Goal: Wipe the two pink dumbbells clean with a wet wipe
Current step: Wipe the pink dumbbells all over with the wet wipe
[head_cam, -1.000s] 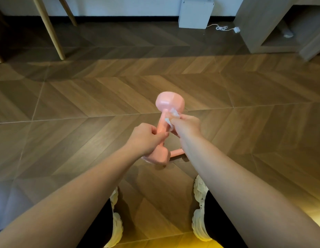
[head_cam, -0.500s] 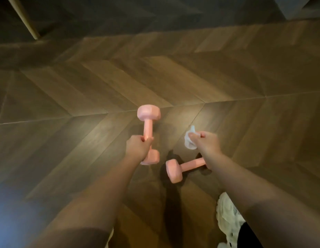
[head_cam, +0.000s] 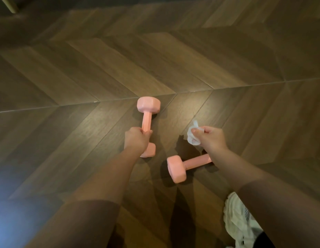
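One pink dumbbell (head_cam: 147,115) lies lengthwise on the wooden floor, far head up, with my left hand (head_cam: 137,140) closed around the lower part of its handle. A second pink dumbbell (head_cam: 180,167) lies on the floor to the right, its near head pointing left; its far end is hidden under my right forearm. My right hand (head_cam: 210,138) hovers above that dumbbell, pinching a crumpled white wet wipe (head_cam: 193,136), apart from both dumbbells.
The floor (head_cam: 102,72) is dark herringbone wood. A white sneaker (head_cam: 239,222) shows at the bottom right, close to the second dumbbell. A pale furniture leg (head_cam: 11,4) stands at the top left corner.
The first dumbbell, earlier held up and wiped by my right hand, has come down onto the floor. My right hand with the wipe has moved off it to the right. The view has tilted downward.
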